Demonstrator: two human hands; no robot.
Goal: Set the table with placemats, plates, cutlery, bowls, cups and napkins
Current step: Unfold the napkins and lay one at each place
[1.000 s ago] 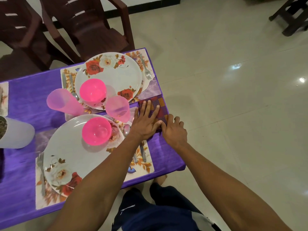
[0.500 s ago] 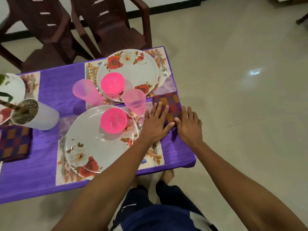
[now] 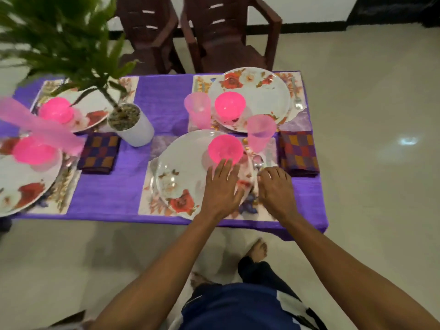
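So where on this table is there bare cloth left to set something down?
One bare strip of purple tablecloth runs between the potted plant and the far pink cup. Another lies between the left checked napkin and the near placemat. Around the near plate it is crowded, both hands included.

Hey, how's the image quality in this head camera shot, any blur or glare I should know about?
Head view: the plant leaves and the pink cup at far left are smeared by blur; the right hand is slightly soft; a ceiling light glares off the floor tiles; wide-angle distortion bows the purple table's edge.
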